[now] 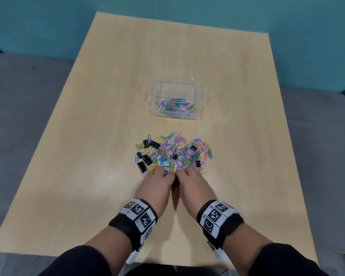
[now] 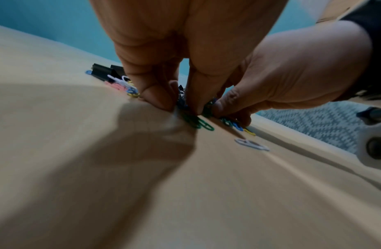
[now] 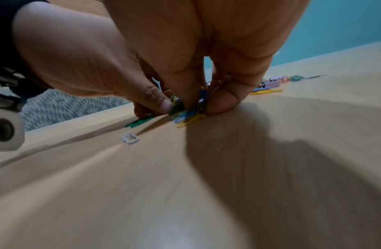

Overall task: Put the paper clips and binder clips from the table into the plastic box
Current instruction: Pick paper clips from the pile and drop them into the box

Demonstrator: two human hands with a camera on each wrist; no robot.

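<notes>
A clear plastic box (image 1: 201, 100) stands mid-table with several coloured paper clips in its bottom. Nearer me lies a mixed pile of paper clips and binder clips (image 1: 175, 152); black binder clips (image 1: 145, 156) sit along its left side. My left hand (image 1: 163, 174) and right hand (image 1: 182, 173) meet at the pile's near edge, fingers curled down into it. In the left wrist view the left hand (image 2: 177, 104) pinches green and blue clips (image 2: 198, 123) against the table. The right hand (image 3: 203, 105) pinches blue and yellow clips (image 3: 189, 119).
A single white paper clip (image 2: 251, 144) lies on the wooden table (image 1: 247, 176) just behind the hands, toward me. Grey upholstered seating (image 1: 28, 108) surrounds the table on the left and right, and a teal wall stands behind it.
</notes>
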